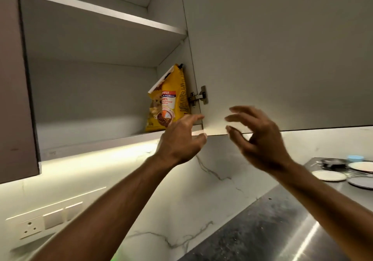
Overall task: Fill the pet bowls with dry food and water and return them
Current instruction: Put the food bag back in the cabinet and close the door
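A yellow bag of dry pet food [169, 101] stands upright on the lower shelf of an open wall cabinet [90, 139], against its right wall. My left hand [181, 139] is raised just below and in front of the bag, fingers apart, holding nothing; its fingertips overlap the bag's lower corner. My right hand [256, 137] hovers to the right, in front of the open cabinet door [282, 58], fingers spread and curled, empty. Several round plates or bowls [329, 175] lie on the steel counter at far right.
The cabinet's upper shelf [101, 8] looks bare. A door hinge [198, 97] sits beside the bag. Below are a lit marble backsplash [181, 190], a wall socket panel [44, 222] at lower left, and a steel countertop [272, 230].
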